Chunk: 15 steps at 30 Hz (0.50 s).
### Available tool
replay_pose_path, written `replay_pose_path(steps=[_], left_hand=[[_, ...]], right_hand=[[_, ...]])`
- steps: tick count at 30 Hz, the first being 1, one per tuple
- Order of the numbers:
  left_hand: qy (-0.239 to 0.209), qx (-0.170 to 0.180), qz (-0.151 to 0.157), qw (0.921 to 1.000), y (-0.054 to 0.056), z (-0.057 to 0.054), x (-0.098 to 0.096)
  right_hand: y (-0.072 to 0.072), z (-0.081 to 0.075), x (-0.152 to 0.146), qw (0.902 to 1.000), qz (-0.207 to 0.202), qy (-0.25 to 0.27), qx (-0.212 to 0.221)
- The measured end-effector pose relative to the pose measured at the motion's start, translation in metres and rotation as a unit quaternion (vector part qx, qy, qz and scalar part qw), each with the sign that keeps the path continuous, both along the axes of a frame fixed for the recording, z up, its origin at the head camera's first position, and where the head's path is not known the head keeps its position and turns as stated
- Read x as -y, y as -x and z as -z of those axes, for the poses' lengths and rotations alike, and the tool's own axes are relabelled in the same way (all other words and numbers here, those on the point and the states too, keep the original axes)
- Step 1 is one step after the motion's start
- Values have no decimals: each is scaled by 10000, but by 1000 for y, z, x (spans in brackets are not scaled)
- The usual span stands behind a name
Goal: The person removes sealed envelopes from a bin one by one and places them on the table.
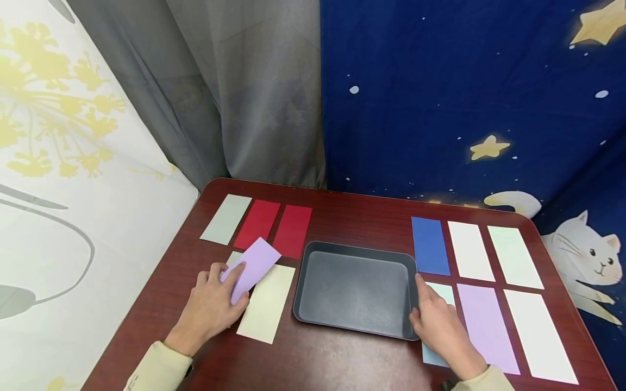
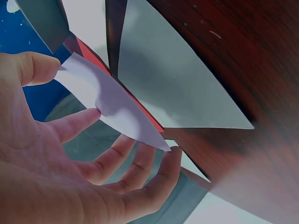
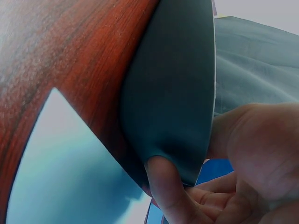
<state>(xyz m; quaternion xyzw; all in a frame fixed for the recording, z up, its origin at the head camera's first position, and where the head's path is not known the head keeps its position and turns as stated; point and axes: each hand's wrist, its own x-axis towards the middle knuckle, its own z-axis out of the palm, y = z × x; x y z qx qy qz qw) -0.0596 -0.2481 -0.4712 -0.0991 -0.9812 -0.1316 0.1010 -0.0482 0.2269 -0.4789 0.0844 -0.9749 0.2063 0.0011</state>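
My left hand (image 1: pixel 210 304) grips a lilac sheet of paper (image 1: pixel 261 259) by its edges, thumb on one side and fingers on the other. In the left wrist view the lilac sheet (image 2: pixel 117 100) bows slightly in that grip. It hangs over a cream sheet (image 1: pixel 268 307) and partly covers a pale sheet (image 1: pixel 233 257) on the table. A dark grey rectangular tray (image 1: pixel 354 290) lies at the middle, holding nothing. My right hand (image 1: pixel 440 326) pinches its right wall near the front corner; the right wrist view shows the thumb (image 3: pixel 163 182) against the tray's outer side.
Two red sheets (image 1: pixel 256 222) and a pale grey-green one (image 1: pixel 226 219) lie at the back left of the table (image 1: pixel 362 217). On the right are a blue sheet (image 1: pixel 430 246), a second lilac sheet (image 1: pixel 489 328), a light-blue one (image 1: pixel 432 357) and several white or pale ones. Curtains (image 1: pixel 274 92) hang behind.
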Motion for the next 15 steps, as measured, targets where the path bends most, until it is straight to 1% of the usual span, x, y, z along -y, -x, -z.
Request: replay_pose_path(steps=[15], left_hand=[[-14,90,-83,9999,-1,2,8]], right_hand=[[0,-1,0,10000,-5,-18,6]])
